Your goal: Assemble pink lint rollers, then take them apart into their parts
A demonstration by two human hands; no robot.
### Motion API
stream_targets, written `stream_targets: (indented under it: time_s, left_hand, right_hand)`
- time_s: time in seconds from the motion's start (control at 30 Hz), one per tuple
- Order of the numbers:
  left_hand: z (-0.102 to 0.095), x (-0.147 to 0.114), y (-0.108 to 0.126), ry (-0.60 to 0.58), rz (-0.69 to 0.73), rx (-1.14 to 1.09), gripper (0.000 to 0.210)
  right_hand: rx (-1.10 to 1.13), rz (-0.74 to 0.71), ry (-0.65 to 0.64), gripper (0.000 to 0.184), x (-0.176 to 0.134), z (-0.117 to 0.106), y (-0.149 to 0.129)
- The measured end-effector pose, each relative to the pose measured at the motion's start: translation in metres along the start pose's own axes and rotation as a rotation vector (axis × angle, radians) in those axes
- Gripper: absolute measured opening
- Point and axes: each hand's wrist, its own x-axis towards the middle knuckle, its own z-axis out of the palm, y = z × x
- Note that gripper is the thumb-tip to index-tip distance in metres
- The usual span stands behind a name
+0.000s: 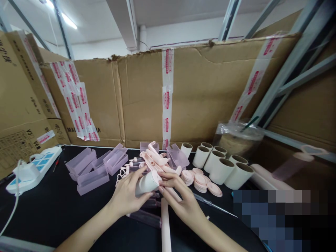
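Observation:
My left hand (123, 196) is wrapped round a white tube (147, 183) in the middle of the view, which lies tilted with one end toward the right. At that end, the fingertips of my right hand (182, 196) press on the rim, where a pale pink face shows; whether it is a separate disc I cannot tell. Just behind my hands is a heap of pale pink plastic parts (154, 157). Pink discs (201, 182) lie in stacks to the right, in front of several white tubes (222, 169) standing upright.
Translucent purple trays (93, 180) lie at the left, near a white power strip (39, 171). A long pink bar (165, 224) and dark translucent tubes (147, 218) lie below my hands. A screwdriver (212, 203) is at right; cardboard (141, 98) walls the back.

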Motion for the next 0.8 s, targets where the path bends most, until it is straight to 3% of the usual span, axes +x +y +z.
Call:
stream_targets:
  time_s: [0.07, 0.2, 0.3, 0.43, 0.5, 0.57, 0.67, 0.8]
  left_hand:
    - [-0.002, -0.001, 0.002, -0.003, 0.051, 0.000, 0.064]
    - [-0.006, -0.002, 0.001, 0.010, 0.123, -0.044, 0.055]
    - [-0.007, -0.001, -0.002, 0.129, 0.000, -0.229, 0.046]
    - [-0.005, 0.003, -0.003, 0.217, -0.220, -0.743, 0.044]
    - [-0.004, 0.007, -0.002, 0.202, -0.279, -0.945, 0.046]
    - [-0.003, 0.009, -0.002, 0.211, -0.346, -1.053, 0.046]
    - [-0.002, 0.011, -0.003, 0.253, -0.456, -1.166, 0.043]
    - [0.000, 0.011, -0.008, 0.306, -0.595, -1.254, 0.049]
  right_hand:
    - [0.002, 0.015, -0.023, 0.017, 0.000, 0.001, -0.003]
    - [-0.019, -0.002, -0.071, 0.028, 0.007, -0.008, -0.010]
    - [-0.160, 0.013, 0.023, 0.023, 0.017, -0.032, -0.010]
    - [-0.651, 0.182, 0.182, 0.019, 0.028, -0.071, 0.005]
    - [-0.835, 0.312, 0.125, 0.021, 0.031, -0.083, 0.018]
    - [-0.891, 0.415, -0.014, 0.022, 0.032, -0.087, 0.032]
    - [-0.913, 0.520, -0.190, 0.032, 0.030, -0.081, 0.047]
    - [-0.959, 0.582, -0.275, 0.045, 0.026, -0.070, 0.054]
